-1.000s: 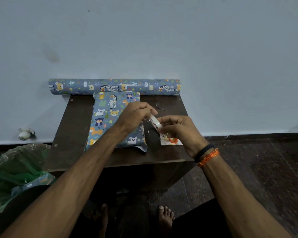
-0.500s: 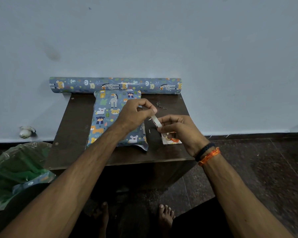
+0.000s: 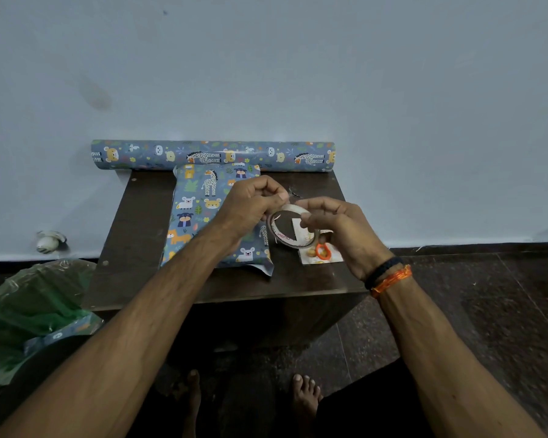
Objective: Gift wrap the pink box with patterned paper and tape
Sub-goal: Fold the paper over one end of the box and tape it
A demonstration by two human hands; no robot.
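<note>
The box (image 3: 200, 213) lies on the dark wooden table (image 3: 133, 235), covered in blue animal-print paper; no pink shows. A loose paper flap sticks out at its near right corner. Just right of the box, above the table, my right hand (image 3: 339, 235) holds a roll of clear tape (image 3: 290, 227) with its open ring facing me. My left hand (image 3: 253, 203) has its fingers curled at the roll's upper left rim, pinching the tape there. My left forearm crosses over the box's near half.
A roll of the same animal-print paper (image 3: 212, 154) lies along the table's back edge against the wall. A small white card with an orange ring (image 3: 321, 252) sits under my right hand. A green plastic bag (image 3: 29, 308) stands on the floor at left. My bare feet are below the table.
The tape roll has turned from edge-on to facing me with its ring open. Both hands have risen slightly and drawn closer together over the table's right part.
</note>
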